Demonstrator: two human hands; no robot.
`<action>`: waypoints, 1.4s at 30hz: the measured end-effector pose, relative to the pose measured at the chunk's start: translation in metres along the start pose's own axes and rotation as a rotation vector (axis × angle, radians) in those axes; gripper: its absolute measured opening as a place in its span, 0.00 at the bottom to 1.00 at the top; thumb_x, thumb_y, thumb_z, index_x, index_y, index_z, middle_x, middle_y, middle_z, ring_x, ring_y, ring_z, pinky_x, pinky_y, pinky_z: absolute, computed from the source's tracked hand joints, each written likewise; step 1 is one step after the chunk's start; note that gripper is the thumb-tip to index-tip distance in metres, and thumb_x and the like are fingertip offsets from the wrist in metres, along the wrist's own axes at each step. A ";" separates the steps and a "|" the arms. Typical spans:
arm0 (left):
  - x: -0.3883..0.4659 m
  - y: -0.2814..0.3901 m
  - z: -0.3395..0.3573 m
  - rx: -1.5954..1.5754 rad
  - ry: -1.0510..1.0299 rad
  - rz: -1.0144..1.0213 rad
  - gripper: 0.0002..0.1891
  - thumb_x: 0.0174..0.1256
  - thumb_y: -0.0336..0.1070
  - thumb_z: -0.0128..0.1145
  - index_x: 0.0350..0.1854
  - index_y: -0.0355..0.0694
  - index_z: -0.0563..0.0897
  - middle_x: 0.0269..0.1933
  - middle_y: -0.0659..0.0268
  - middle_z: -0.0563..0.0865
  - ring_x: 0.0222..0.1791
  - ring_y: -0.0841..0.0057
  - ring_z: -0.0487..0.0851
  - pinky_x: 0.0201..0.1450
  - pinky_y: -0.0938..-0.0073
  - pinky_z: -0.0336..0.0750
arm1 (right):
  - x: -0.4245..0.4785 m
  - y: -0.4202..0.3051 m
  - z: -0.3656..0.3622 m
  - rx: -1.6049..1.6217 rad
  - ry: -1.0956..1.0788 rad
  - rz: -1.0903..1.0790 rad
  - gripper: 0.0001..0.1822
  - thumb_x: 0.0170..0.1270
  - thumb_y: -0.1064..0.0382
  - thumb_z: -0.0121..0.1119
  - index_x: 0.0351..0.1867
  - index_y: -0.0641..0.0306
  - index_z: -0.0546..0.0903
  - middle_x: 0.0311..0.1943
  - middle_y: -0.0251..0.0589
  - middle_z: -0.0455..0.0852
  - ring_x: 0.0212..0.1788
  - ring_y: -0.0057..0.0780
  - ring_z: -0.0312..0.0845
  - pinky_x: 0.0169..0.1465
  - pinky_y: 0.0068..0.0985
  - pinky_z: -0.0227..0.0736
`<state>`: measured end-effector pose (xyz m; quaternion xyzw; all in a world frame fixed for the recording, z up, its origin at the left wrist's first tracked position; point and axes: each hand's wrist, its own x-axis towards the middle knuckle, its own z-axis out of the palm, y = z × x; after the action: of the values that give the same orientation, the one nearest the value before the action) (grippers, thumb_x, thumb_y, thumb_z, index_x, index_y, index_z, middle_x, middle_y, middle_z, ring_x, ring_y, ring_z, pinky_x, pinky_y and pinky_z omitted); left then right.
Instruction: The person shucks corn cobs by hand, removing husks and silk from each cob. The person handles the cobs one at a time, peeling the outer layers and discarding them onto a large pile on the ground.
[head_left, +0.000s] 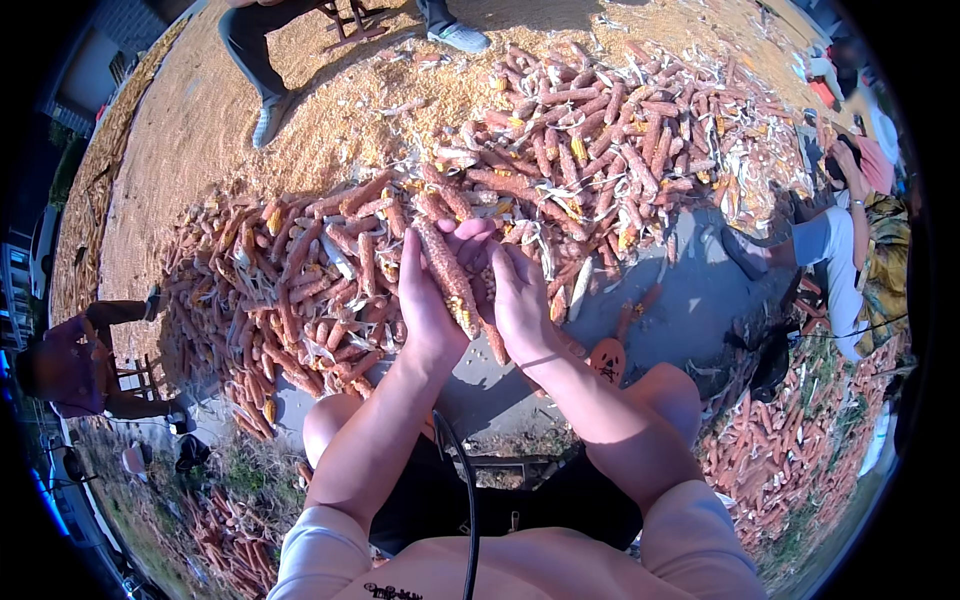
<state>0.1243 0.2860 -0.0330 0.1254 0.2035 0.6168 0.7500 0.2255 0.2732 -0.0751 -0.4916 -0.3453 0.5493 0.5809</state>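
A mostly stripped corn cob (448, 274), with some yellow kernels left near its lower end, lies slanted in my left hand (435, 319) between thumb and fingers. My right hand (521, 300) is cupped close beside it, fingers curled inward. Pale kernels seem to show in the shadow between the hands, but whether the right hand grips anything is unclear. Just below the hands, another reddish cob (493, 343) points downward. Both hands are above the near edge of a long heap of shelled cobs (300, 277).
Loose yellow kernels (172, 135) spread widely beyond the heap. Another cob pile (637, 127) rises at the upper right. A person's shoe (459, 36) rests on the kernels ahead. Other people sit at left and right. Grey concrete (675, 300) shows near my patterned orange slipper (607, 358).
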 end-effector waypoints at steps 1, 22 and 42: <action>-0.002 0.000 -0.001 0.009 -0.003 0.007 0.23 0.83 0.57 0.35 0.51 0.42 0.76 0.54 0.52 0.87 0.61 0.60 0.82 0.69 0.59 0.72 | -0.001 -0.003 0.003 0.049 0.026 0.046 0.15 0.81 0.58 0.48 0.39 0.66 0.80 0.29 0.31 0.79 0.32 0.19 0.69 0.39 0.25 0.67; -0.026 -0.001 0.023 0.369 -0.151 -0.017 0.23 0.85 0.52 0.33 0.47 0.36 0.74 0.44 0.49 0.86 0.47 0.60 0.84 0.58 0.62 0.75 | -0.002 -0.010 0.002 0.801 -0.259 0.770 0.19 0.81 0.46 0.43 0.51 0.54 0.79 0.41 0.30 0.86 0.34 0.16 0.81 0.35 0.17 0.74; 0.006 0.022 -0.010 -0.101 0.466 -0.167 0.16 0.83 0.49 0.43 0.47 0.40 0.73 0.36 0.65 0.77 0.33 0.74 0.77 0.38 0.68 0.76 | 0.061 0.187 -0.095 0.525 0.077 0.874 0.09 0.80 0.58 0.46 0.43 0.60 0.73 0.31 0.36 0.77 0.26 0.23 0.71 0.23 0.18 0.60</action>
<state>0.1016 0.2962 -0.0328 -0.0751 0.3496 0.5742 0.7365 0.2683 0.2981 -0.2879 -0.4472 0.0639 0.7908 0.4130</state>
